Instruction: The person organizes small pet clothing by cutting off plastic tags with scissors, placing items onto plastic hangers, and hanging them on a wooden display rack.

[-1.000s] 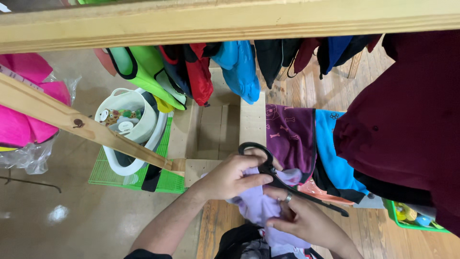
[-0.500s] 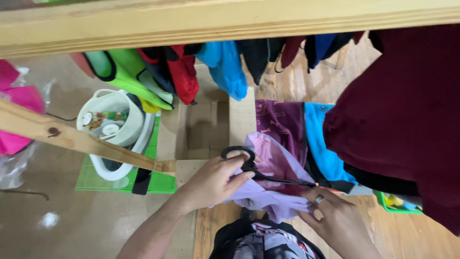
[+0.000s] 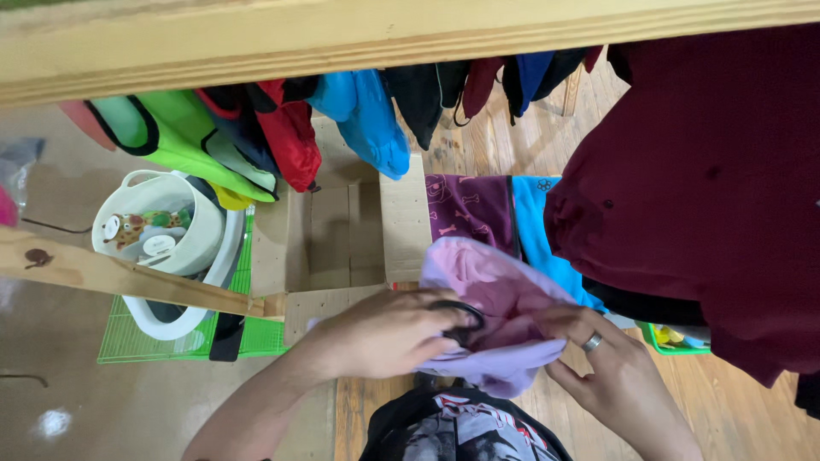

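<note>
Lilac garment, soft and light

Lilac garment (image 3: 495,299) drapes limply between both hands, below the wooden rail (image 3: 410,34). Left hand (image 3: 389,333) fingers curl round its black hanger hook (image 3: 461,312); right hand (image 3: 598,358) fingers pinch the hem. Probably best held by hook.

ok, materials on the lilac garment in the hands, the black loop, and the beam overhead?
Lilac garment: soft matte fabric, creasing under both hands.
Black loop: thin and rigid-looking, likely a plastic or coated hanger part; mostly hidden.
Beam: pale unfinished wood, grain visible.
</note>
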